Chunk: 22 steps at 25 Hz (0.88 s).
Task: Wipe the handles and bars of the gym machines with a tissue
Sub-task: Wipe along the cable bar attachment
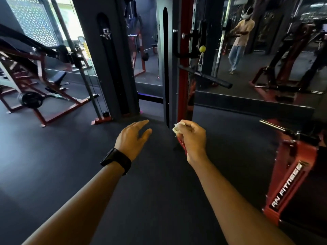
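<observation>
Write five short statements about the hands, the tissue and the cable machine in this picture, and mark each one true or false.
1. The right hand holds a crumpled tissue. True.
2. The left hand grips the black bar. False: it is open with its fingers straight, holds nothing, and is well below the bar.
3. A dark watch sits on the left wrist. True.
4. The tissue is pressed against the black bar. False: the bar is higher up and apart from the tissue.
5. A yellow ball hangs above the black bar. True.
</observation>
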Each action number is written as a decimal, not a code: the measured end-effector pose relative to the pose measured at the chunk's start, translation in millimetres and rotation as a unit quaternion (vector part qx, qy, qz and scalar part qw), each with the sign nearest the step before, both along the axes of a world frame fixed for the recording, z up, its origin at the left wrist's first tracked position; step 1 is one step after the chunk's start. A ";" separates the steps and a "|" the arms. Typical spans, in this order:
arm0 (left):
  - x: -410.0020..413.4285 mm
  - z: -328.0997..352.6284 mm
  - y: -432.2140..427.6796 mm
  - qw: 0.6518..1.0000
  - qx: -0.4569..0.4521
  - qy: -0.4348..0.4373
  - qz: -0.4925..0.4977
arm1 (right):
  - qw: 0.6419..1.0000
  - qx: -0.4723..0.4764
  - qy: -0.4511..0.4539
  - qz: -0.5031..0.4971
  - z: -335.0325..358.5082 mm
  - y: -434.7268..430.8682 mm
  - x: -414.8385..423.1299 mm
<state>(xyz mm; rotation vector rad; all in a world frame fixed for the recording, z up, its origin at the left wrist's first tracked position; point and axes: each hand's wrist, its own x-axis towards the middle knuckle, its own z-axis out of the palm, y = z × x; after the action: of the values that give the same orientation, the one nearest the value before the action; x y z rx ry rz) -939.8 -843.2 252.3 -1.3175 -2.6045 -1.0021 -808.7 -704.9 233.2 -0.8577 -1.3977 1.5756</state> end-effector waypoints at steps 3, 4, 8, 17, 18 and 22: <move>-84.8 -4.7 87.4 1.000 0.003 0.002 -0.006 | 1.000 0.021 -0.004 -0.015 -7.8 74.5 -81.5; -109.9 -8.1 114.9 1.000 0.005 0.006 -0.012 | 0.999 0.026 -0.003 -0.021 -13.1 98.3 -106.4; -217.6 -19.4 228.4 0.998 0.017 -0.003 -0.053 | 0.997 0.038 -0.017 -0.058 -31.2 200.4 -215.9; -423.2 -7.4 484.7 0.989 -0.009 -0.015 -0.147 | 0.984 0.033 -0.018 -0.173 -25.2 415.9 -400.9; -442.6 -13.3 515.6 0.988 -0.011 -0.016 -0.156 | 0.982 0.043 -0.020 -0.183 -31.6 440.8 -420.6; -501.6 -30.3 622.3 0.986 -0.016 -0.029 -0.163 | 0.973 0.076 -0.028 -0.218 -54.7 517.9 -485.0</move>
<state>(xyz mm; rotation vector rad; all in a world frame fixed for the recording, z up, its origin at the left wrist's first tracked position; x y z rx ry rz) -1441.4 -220.9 222.0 -1.7923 -2.5047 -1.0552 -1293.7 -187.0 178.6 -1.0384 -1.2444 1.1052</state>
